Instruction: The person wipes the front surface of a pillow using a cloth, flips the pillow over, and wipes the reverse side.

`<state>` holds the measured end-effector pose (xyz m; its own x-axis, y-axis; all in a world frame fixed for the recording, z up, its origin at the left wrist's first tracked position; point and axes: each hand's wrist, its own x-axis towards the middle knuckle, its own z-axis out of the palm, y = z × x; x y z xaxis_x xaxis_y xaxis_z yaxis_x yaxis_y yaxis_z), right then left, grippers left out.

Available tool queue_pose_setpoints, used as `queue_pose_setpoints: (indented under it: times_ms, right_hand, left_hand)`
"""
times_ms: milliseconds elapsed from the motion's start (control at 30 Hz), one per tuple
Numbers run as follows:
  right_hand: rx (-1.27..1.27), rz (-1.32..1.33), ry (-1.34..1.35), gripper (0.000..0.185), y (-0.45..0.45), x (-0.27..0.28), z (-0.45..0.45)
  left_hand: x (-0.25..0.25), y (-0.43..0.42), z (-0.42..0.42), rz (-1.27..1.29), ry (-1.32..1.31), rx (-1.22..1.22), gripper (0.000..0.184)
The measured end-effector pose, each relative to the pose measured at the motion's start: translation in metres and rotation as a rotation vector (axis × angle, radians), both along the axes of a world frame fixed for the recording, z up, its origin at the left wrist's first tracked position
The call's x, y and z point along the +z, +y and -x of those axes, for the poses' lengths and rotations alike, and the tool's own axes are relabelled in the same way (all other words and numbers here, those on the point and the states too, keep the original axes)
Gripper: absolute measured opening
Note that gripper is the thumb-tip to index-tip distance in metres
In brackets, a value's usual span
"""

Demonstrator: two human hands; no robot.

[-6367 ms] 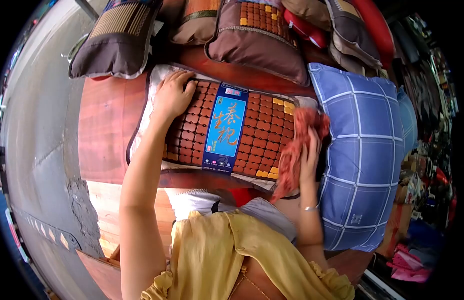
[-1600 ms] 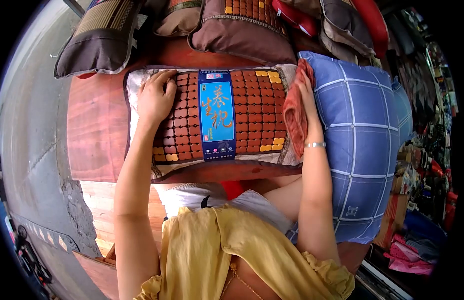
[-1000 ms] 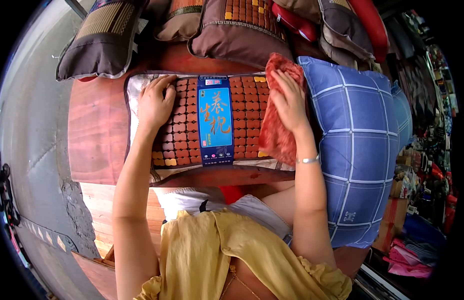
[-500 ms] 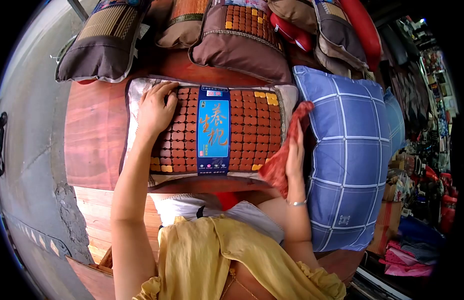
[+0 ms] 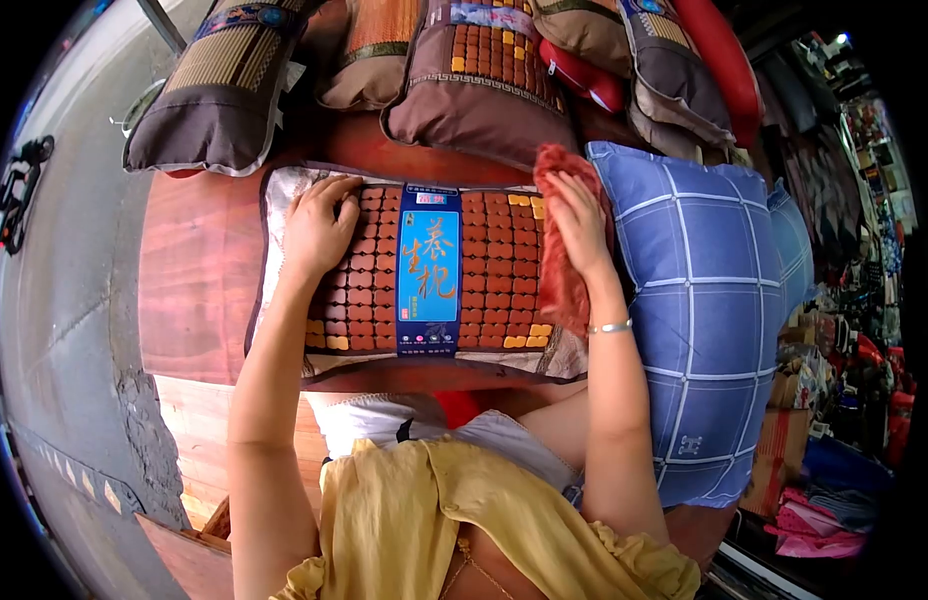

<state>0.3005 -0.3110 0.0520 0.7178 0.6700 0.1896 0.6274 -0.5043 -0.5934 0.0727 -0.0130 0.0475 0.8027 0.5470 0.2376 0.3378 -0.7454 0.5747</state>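
Note:
A pillow [image 5: 499, 270] with a brown tile face lies flat on the reddish wooden table [image 5: 199, 280], with a blue paper band [image 5: 428, 265] around its middle. My left hand [image 5: 322, 228] rests on the pillow's upper left part, fingers bent over the tiles and holding nothing. Under my right hand [image 5: 581, 225], at the pillow's right end, is a red cloth [image 5: 562, 265]; my fingers lie stretched over it and press it against the pillow. The cloth covers part of that edge.
A blue checked pillow [image 5: 699, 320] lies to the right of my right arm. Along the back are a brown pillow [image 5: 474, 115], a dark pillow [image 5: 209, 120] and a red one [image 5: 729, 70]. Pink fabric [image 5: 819, 525] is at the lower right.
My right hand and the red cloth have moved up from the pillow's lower right corner onto its right end. My left hand stays on the pillow's upper left part.

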Motion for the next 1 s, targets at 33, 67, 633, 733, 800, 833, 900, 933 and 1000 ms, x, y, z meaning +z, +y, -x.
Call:
queue_pose_setpoints:
  times_ms: [33,67,633,733,800,833,900,933,1000]
  right_hand:
    - [-0.023,-0.082,0.047,0.048,-0.006,-0.020,-0.019]
    - [-0.054,-0.114,0.127,0.052,-0.015,-0.033,-0.032]
    - [0.006,0.137,-0.276,0.065,-0.032,0.034,0.152]
    - [0.105,0.137,-0.320,0.063,-0.010,0.044,0.129]
    - [0.119,0.093,-0.277,0.057,-0.001,0.042,0.099]
    - [0.115,0.094,-0.224,0.054,0.001,0.035,0.081]
    - [0.106,0.124,-0.118,0.052,0.006,0.026,0.047]
    - [0.111,0.146,-0.077,0.052,0.004,0.020,0.032]
    - [0.099,0.175,-0.033,0.052,-0.003,0.013,0.011]
  left_hand:
    - [0.000,0.000,0.000,-0.010,0.002,0.009,0.033]
    - [0.000,-0.001,0.000,-0.007,-0.001,0.013,0.033]
    - [0.008,-0.005,-0.002,0.004,0.002,-0.018,0.033]
    - [0.008,-0.005,-0.001,0.001,-0.003,-0.016,0.033]
    - [0.008,-0.004,0.000,0.001,-0.009,-0.015,0.033]
    - [0.008,-0.004,0.000,-0.025,-0.032,-0.029,0.031]
    - [0.011,-0.004,0.000,-0.054,-0.059,-0.049,0.030]
    - [0.013,-0.006,0.000,-0.033,-0.055,-0.048,0.030]
    - [0.013,-0.006,-0.001,-0.017,-0.059,-0.050,0.029]
